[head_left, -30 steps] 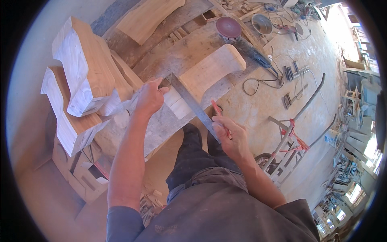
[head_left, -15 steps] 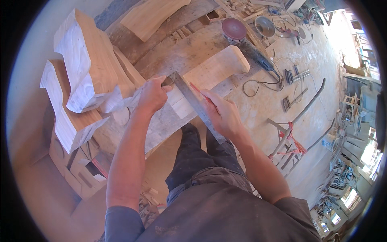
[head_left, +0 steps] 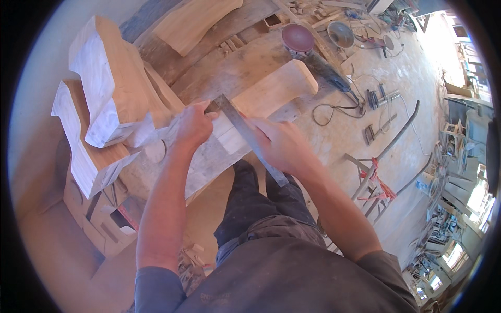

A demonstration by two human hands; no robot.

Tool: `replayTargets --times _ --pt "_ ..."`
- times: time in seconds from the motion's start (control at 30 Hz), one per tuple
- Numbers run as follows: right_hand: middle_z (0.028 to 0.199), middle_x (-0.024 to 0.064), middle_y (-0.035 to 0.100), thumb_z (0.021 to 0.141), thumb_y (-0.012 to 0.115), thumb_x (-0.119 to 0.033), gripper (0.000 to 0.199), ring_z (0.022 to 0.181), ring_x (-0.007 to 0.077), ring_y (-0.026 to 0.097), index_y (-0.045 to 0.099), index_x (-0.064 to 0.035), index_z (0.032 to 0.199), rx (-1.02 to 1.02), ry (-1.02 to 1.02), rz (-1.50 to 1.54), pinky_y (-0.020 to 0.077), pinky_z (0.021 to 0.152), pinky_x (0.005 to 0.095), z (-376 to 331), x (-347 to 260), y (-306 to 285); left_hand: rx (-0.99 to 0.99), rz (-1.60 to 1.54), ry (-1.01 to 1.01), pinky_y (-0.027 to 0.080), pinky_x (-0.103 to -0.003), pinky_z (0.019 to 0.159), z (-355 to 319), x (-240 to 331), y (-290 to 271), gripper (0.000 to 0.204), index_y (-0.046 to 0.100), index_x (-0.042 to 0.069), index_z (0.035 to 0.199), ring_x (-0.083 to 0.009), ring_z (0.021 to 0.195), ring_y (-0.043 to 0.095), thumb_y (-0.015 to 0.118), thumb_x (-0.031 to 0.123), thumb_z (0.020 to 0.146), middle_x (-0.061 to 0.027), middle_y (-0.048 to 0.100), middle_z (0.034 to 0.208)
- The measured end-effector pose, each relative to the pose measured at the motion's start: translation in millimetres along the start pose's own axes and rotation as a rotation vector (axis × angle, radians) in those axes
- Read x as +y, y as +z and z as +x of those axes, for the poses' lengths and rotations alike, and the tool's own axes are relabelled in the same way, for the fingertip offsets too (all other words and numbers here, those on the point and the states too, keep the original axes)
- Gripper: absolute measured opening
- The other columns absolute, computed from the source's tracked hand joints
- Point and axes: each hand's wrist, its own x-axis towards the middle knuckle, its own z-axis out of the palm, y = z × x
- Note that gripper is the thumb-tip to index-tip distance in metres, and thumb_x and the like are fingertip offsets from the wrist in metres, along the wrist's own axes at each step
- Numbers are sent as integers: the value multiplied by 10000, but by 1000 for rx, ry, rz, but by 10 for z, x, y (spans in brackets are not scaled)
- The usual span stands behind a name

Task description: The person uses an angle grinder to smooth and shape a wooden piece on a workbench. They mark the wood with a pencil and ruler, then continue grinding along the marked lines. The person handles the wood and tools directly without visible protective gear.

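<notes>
A metal try square [head_left: 251,140] lies across a shaped pale wooden piece [head_left: 279,87] on the workbench. My left hand [head_left: 194,127] is closed on the square's short arm, at its upper corner. The long blade slants down to the right, and its far end sticks out past the bench edge above my legs. Alongside the blade's right edge is my right hand [head_left: 281,145], closed around a red pencil. That pencil is almost wholly hidden by the fingers now; the earlier frame shows it plainly. The wood's near end shows pale to the left of the blade.
Thick curved wooden blocks [head_left: 112,88] are stacked at the left. Beyond the wooden piece lies a sander with a round reddish disc [head_left: 298,38] and a cord. Clamps [head_left: 383,99] and a metal frame tied with red strips [head_left: 380,180] are to the right.
My right hand has turned and shifted slightly up and left along the blade, so the red pencil is now mostly covered. The left hand still grips the square, which has barely moved.
</notes>
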Motion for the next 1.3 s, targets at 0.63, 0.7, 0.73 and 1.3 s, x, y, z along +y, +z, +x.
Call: replayTargets --times 0.63,0.7,0.73,1.3 --pt "871 248 714 989 597 -170 330 803 445 700 705 -46 1275 -158 356 -150 540 760 521 -1166 -148 -198 18 -28 -54 453 -471 1115 -112 -76 -22 522 647 -46 1380 -434 1325 592 711 243 951 -283 653 1373" --pt "929 240 720 991 612 -151 314 837 429 710 697 -35 1270 -62 264 -102 549 779 494 -1283 19 -108 103 -110 -74 500 -478 1013 -324 -368 78 442 676 -31 1331 -443 1210 654 697 213 963 -290 701 1256" --pt "974 239 720 988 621 -141 312 865 419 712 690 -29 1271 -42 274 -76 550 785 484 -1303 47 -104 133 -157 -78 504 -484 964 -468 -487 59 397 682 -46 1268 -450 1139 665 687 207 963 -288 709 1191" --pt "1449 233 592 792 686 40 664 1421 436 503 499 -3 1427 54 -177 1 416 1166 513 -67 201 568 657 -808 -799 307 -292 599 -1992 -894 359 176 637 3 831 -61 686 375 649 66 995 65 465 735"
